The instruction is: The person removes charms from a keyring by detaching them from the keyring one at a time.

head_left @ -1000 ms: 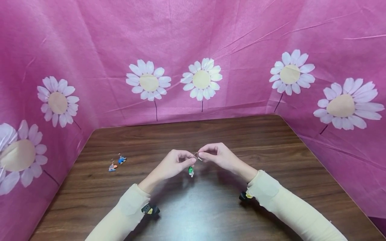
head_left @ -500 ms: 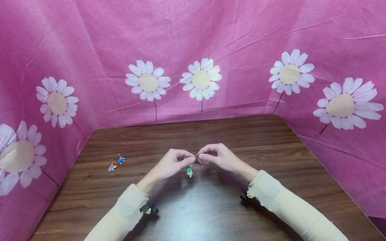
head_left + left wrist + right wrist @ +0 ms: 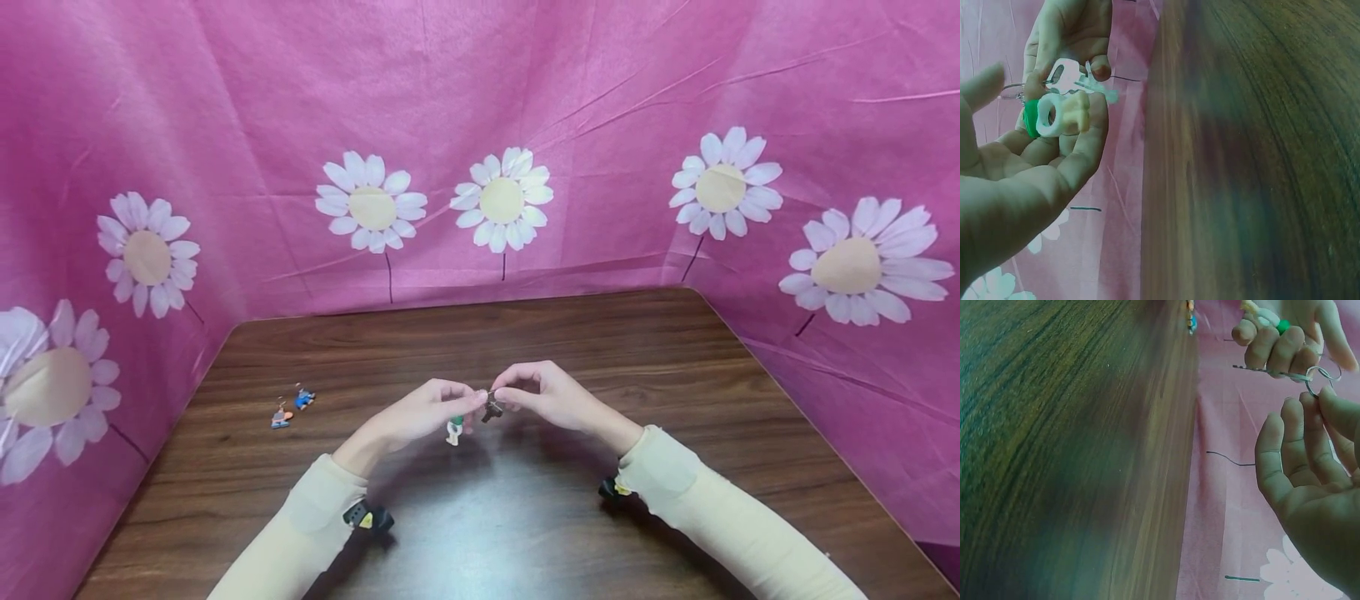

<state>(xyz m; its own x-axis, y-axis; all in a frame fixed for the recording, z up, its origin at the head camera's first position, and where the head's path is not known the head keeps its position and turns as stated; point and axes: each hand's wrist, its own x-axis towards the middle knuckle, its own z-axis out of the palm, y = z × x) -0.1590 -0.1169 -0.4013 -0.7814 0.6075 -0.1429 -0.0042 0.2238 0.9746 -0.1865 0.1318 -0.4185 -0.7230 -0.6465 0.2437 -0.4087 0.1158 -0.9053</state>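
In the head view my left hand pinches a keychain whose small figure charm, green on top with white and pale yellow below, hangs under its fingers. Facing it, my right hand pinches a metal key ring between thumb and forefinger. Keys dangle between the two hands; one silver key shows beside the charm in the left wrist view. Both hands are raised over the table, fingertips close together. How the rings are linked is too small to tell.
Two small figure charms lie at the left of the brown wooden table: one blue, one orange and blue. A pink cloth with printed daisies rises behind and on both sides. Each forearm wears a black wrist camera.
The green-topped charm has swung left and lower with the left fingers. The keys have turned and now hang down between the hands. The right hand has barely shifted.
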